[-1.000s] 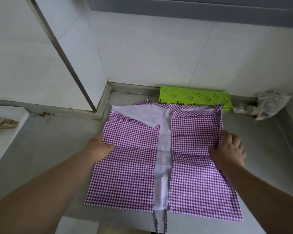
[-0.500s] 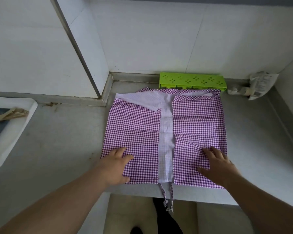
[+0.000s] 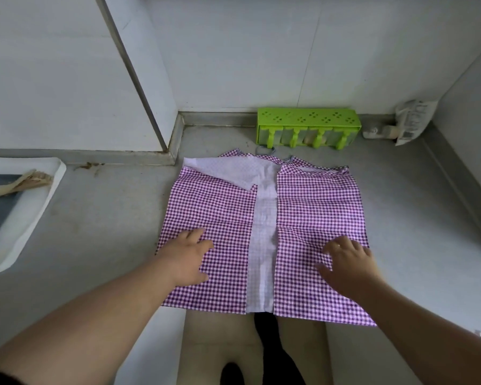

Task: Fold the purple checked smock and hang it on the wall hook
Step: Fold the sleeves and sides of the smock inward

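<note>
So from my feed, the purple checked smock (image 3: 220, 218) is lying flat on the grey counter (image 3: 109, 218), with both side panels folded in toward the middle so a pale strip of the inside fabric runs down the centre between them. The near edge of the smock hangs just over the front lip of the counter. The collar end points toward the back wall, and there's a triangle of the lighter lining showing at the upper left.

Left hand (image 3: 188, 259) is resting flat on the left panel, fingers spread and straight, nothing pinched. Right hand (image 3: 347, 262) is doing the same thing on the right panel, palm down, fingers splayed, with a ring visible on one finger. The two hands are well apart, one on each side of that pale centre strip, both on the near half of the fabric.

Behind the smock, up against the wall, there's a lime green plastic rack (image 3: 307, 129) lying on the counter, just beyond the collar. To its right in the corner sits a crumpled plastic bag (image 3: 413, 120). Over on the far left there's a white tray (image 3: 25, 218) with a pale brush-like utensil (image 3: 22, 183) lying in it. I can't see any wall hook in this view.
</note>
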